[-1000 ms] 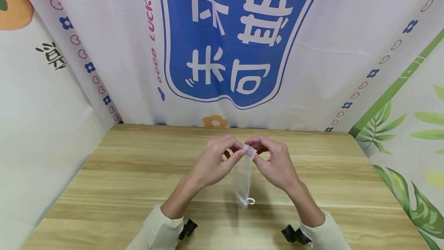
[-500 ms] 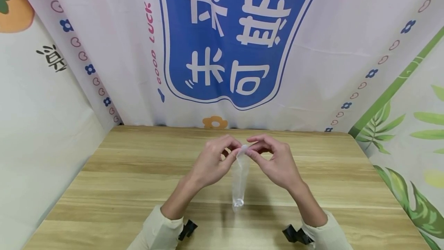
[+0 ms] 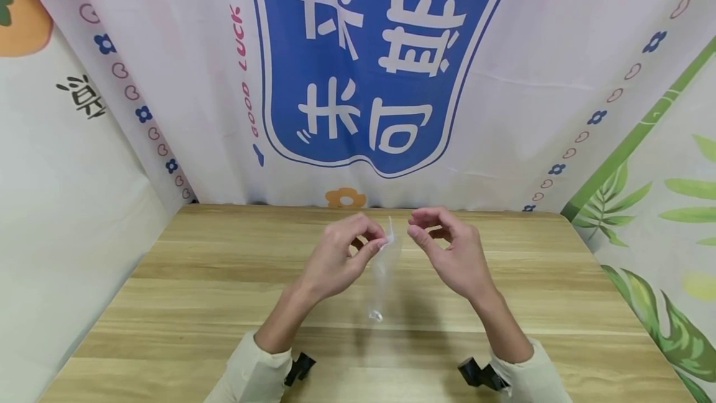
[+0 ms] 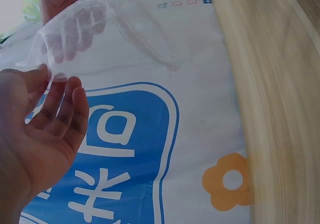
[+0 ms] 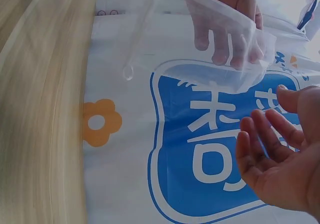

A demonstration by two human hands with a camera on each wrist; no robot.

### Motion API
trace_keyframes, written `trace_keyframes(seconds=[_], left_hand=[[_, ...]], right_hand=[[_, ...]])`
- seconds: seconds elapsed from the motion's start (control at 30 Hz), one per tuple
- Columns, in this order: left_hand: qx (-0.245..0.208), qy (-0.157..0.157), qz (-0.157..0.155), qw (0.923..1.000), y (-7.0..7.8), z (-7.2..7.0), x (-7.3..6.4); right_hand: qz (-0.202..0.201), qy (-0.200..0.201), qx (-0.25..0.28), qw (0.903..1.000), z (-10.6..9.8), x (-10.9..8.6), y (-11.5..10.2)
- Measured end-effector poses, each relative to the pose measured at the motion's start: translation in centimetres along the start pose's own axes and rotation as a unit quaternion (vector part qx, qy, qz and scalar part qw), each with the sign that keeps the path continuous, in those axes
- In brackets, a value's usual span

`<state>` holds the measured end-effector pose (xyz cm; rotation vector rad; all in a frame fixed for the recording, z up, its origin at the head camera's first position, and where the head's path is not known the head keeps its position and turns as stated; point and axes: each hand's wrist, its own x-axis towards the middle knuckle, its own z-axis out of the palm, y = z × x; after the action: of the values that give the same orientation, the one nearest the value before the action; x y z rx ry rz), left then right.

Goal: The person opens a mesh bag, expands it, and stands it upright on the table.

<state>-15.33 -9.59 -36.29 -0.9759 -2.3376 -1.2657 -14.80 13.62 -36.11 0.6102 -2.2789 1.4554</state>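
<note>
The left hand (image 3: 340, 255) has its fingers clamped on the upper edge of the bag (image 3: 381, 275) (sheer, hanging above the tabletop (image 3: 224, 278)). The right hand (image 3: 455, 252) is just beside it, fingers loosely bent, thumb apart.

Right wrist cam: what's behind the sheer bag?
Fingers of the left hand and part of the printed curtain show, hazily, through the sheer bag. The curtain directly behind those fingers is hidden.
</note>
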Motion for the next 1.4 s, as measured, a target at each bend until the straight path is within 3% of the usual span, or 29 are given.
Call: trace_keyframes(seconds=[0.4, 0.8, 0.93, 1.03, 1.2, 1.3, 1.4], left_hand=[[-0.01, -0.06, 0.051, 0.9968, -0.2, -0.4, -0.2], [0.013, -0.068, 0.057, 0.9959, -0.2, -0.9, 0.1], [0.022, -0.066, 0.055, 0.996, -0.3, -0.9, 0.2], [0.031, -0.059, 0.032, 0.9973, -0.2, -0.9, 0.3], [0.036, -0.04, -0.054, 0.9971, 0.4, -0.9, 0.2], [0.037, -0.049, -0.106, 0.9924, 0.7, -0.7, 0.2], [0.04, -0.061, -0.134, 0.9882, 0.8, -0.5, 0.1]], right_hand=[[0.041, -0.105, 0.006, 0.9936, -0.5, 0.0, 0.2], [0.09, -0.163, 0.022, 0.9822, -1.3, 0.1, 0.0], [0.083, -0.146, 0.009, 0.9858, -1.2, 0.1, -0.2], [0.082, -0.108, -0.006, 0.9908, -1.0, 0.1, -0.4], [0.093, -0.018, -0.009, 0.9955, -0.7, 0.1, -0.7], [0.098, 0.027, -0.001, 0.9948, -0.5, 0.0, -0.7], [0.086, 0.056, 0.011, 0.9946, -0.2, -0.1, -0.8]])
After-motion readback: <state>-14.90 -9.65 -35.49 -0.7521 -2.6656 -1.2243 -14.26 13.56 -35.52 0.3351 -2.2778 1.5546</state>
